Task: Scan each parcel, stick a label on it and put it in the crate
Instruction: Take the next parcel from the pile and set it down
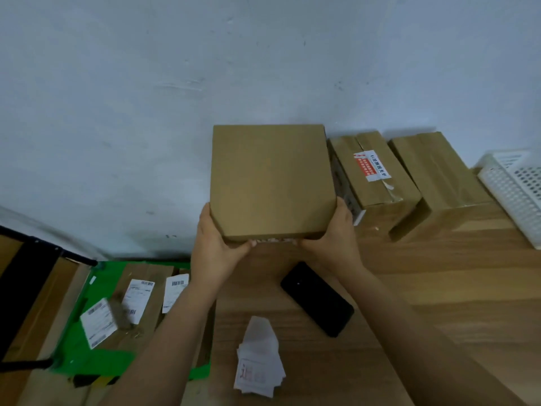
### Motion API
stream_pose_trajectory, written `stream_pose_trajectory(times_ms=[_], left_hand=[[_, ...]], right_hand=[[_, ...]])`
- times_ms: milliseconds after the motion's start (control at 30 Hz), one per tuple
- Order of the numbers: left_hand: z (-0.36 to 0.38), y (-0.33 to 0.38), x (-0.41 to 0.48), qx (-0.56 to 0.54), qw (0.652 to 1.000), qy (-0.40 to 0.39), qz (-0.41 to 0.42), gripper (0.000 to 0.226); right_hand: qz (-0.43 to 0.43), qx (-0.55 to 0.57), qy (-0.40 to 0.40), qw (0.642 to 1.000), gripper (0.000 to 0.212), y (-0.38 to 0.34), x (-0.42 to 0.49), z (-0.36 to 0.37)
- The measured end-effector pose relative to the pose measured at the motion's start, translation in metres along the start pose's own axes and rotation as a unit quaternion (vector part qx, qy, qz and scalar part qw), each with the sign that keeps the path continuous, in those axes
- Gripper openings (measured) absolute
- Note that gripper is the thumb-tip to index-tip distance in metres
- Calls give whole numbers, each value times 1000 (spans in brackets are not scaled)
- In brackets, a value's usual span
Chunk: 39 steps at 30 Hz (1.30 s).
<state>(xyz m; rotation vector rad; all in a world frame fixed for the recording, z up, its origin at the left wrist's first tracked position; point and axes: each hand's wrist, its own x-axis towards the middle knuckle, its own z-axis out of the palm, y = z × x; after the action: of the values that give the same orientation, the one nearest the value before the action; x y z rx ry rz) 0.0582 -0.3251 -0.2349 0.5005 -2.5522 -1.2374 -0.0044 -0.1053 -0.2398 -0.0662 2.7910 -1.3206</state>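
Observation:
A flat square brown parcel (270, 180) is held up above the wooden table's far left end. My left hand (215, 244) grips its near left corner and my right hand (332, 238) grips its near right corner, thumbs on the sides and fingers curled underneath. A black phone (317, 298) lies on the table just below the parcel. A loose stack of white labels (259, 358) with red print lies nearer me. The green crate (96, 356) stands on the floor at the left and holds labelled parcels (137, 300).
Two taped brown parcels (373, 177) (442, 183) sit on the wooden table (439, 288) against the wall, right of the held one. A white perforated basket (515, 189) stands at the far right edge. Flattened cardboard and a dark frame (26, 276) lean at the far left.

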Motion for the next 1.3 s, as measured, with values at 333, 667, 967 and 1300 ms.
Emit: stream_pose_trajectory(times_ms=[333, 667, 967, 1300], left_hand=[[22, 116, -142, -40, 991, 94, 81, 116], [166, 153, -280, -86, 994, 15, 62, 115], [258, 117, -331, -17, 995, -90, -43, 111], [264, 119, -341, 34, 993, -107, -33, 119]], right_hand=[[-108, 56, 57, 991, 120, 35, -103, -143], [-13, 91, 56, 994, 124, 195, -190, -245], [82, 68, -8, 994, 121, 303, -224, -243], [94, 111, 7, 989, 99, 334, -224, -248]])
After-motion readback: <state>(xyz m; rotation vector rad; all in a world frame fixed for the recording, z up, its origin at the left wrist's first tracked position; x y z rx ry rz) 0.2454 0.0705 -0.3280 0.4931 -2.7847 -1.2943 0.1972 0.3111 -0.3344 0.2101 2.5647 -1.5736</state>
